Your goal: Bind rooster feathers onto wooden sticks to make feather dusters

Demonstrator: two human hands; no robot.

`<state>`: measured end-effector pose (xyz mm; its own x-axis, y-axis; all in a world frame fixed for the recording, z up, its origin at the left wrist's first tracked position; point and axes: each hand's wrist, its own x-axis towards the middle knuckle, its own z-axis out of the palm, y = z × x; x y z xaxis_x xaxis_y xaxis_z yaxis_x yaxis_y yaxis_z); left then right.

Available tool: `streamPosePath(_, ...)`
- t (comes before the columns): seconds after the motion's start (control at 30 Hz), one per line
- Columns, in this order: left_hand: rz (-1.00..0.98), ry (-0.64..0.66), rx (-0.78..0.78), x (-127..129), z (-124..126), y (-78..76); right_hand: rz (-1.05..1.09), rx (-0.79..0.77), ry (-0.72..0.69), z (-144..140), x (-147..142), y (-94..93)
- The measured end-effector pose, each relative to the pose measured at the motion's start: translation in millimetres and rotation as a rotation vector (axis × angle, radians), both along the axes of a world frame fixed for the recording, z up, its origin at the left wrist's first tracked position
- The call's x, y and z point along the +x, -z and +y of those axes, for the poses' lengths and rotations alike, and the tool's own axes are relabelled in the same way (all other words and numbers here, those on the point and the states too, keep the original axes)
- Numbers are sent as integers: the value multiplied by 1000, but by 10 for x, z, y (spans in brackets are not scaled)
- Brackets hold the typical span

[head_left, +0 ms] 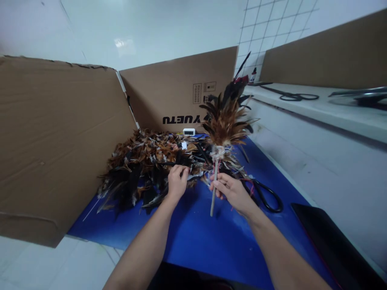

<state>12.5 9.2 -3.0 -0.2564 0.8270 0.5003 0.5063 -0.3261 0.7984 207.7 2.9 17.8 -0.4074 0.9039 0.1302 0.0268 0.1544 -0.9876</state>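
Observation:
My right hand (231, 190) grips a thin stick (213, 201) held upright, with a bunch of brown and black feathers (225, 117) bound to its top by pale thread (218, 153). My left hand (177, 181) reaches into a loose pile of brown and black feathers (142, 165) on the blue mat (205, 237), with its fingers closed on feathers at the pile's near edge.
Black scissors (266, 195) lie on the mat just right of my right hand. Brown cardboard panels (54, 141) stand at the left and back. A small white device (189, 131) sits by the back panel. A dark flat object (329, 245) lies at the right. Another pair of scissors (293, 96) rests on the far ledge.

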Motion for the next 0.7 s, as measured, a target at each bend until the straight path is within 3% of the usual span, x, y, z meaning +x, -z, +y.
streamPosePath(0.1, -361, 151, -131, 111, -48, -104, 1, -4, -101, -57, -83, 13)
streamPosePath(0.23, -843, 460, -312, 245, -160, -265, 15, -50, -243, -175, -209, 30)
streamPosePath(0.33, -918, 595, -404, 256, -259, -355, -1, -88, -317, -245, -307, 79)
streamPosePath(0.43, -926, 600, -392, 158, -309, -392, -34, -87, -356, -265, -381, 142)
streamPosePath(0.53, -1008, 556, -309, -39, -290, -405, -106, -32, -276, -219, -396, 219)
streamPosePath(0.7, -1048, 554, -271, -370, -194, -393, -289, 152, 66, -35, -343, 416)
